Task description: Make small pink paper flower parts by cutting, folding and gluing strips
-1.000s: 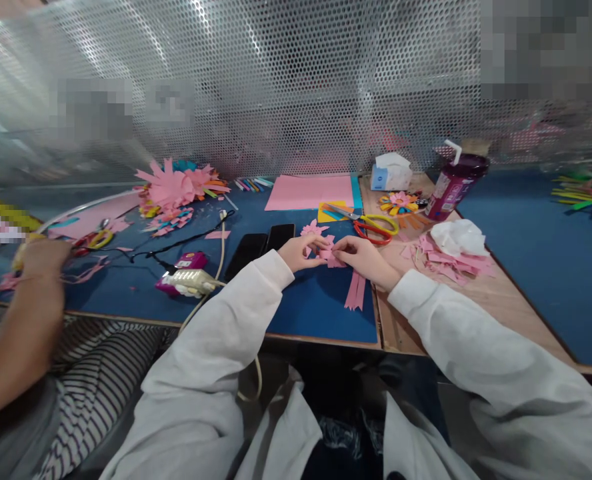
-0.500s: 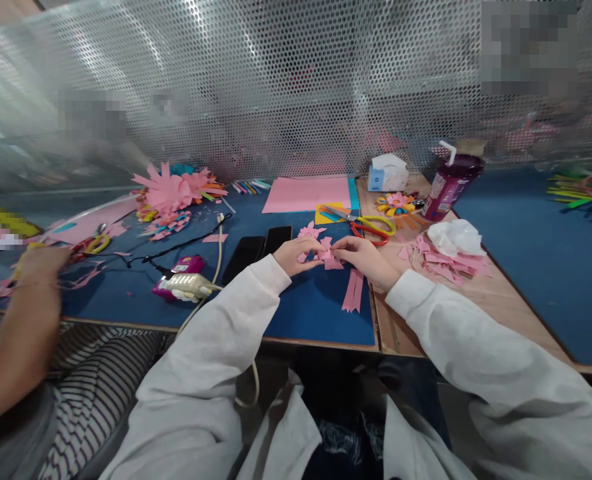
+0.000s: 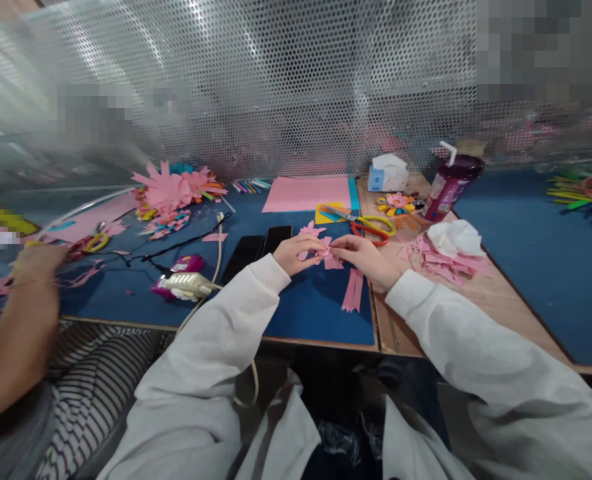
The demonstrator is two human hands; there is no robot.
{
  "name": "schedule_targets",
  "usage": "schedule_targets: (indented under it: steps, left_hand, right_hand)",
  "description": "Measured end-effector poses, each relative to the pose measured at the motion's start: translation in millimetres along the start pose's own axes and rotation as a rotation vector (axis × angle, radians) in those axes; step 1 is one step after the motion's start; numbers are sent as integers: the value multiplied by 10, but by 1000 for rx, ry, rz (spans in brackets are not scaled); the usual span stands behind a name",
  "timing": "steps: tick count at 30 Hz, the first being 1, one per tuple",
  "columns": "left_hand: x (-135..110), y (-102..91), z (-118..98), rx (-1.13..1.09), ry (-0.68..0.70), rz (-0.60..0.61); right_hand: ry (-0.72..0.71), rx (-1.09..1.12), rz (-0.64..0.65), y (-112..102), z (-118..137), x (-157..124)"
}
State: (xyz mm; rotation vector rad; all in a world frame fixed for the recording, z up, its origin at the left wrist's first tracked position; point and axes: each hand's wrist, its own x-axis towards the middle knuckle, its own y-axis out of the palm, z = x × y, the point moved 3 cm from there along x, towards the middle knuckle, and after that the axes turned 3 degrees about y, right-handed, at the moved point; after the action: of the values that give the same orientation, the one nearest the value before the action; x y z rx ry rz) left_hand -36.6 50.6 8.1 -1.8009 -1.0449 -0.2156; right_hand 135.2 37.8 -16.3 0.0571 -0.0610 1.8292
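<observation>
My left hand (image 3: 296,253) and my right hand (image 3: 363,257) meet over the blue mat, both pinching a small pink paper flower piece (image 3: 327,252) with cut petals. The fingertips of both hands are closed on it. Loose pink paper strips (image 3: 353,290) lie on the mat just below my right hand. Another small pink cut-out (image 3: 310,231) rests just beyond the held piece. Both arms wear light grey sleeves.
Scissors (image 3: 371,225) with yellow and red handles lie behind my hands, near a pink sheet (image 3: 309,193). Two dark phones (image 3: 259,247), a glue gun (image 3: 183,283) with cord, a purple cup (image 3: 449,187), a tissue box (image 3: 389,175) and pink scraps (image 3: 446,260) surround them. A co-worker's arm (image 3: 21,313) is at the left.
Almost nothing has changed: my hands stay pinched on the pink piece with only slight finger shifts. The co-worker's hand at the left moved slightly.
</observation>
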Motion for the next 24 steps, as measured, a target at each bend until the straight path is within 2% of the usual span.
schedule_targets:
  steps: [4, 8, 12, 16, 19, 21, 23, 24]
  left_hand:
    - [-6, 0, 2, -142, -184, -101]
    - [-5, 23, 47, -404, -416, -225]
    - [5, 89, 121, -651, -581, -280]
    - [9, 161, 136, -758, -666, -251]
    - [17, 200, 102, -756, -707, -203]
    - [21, 204, 85, -725, -736, -224]
    - [21, 203, 79, -689, -765, -251]
    - [20, 204, 81, -676, -778, -255]
  right_hand:
    - [-15, 11, 25, 8, -18, 8]
    - [5, 72, 10, 30, -11, -8]
    - [38, 90, -29, 47, 7, -30]
    - [43, 89, -111, 50, 21, -42]
    - [36, 63, -112, 38, 44, -26]
    - [-14, -71, -98, -27, 88, 6]
    - [-130, -375, -137, -166, 150, 50]
    - [-201, -586, -200, -260, 178, 70]
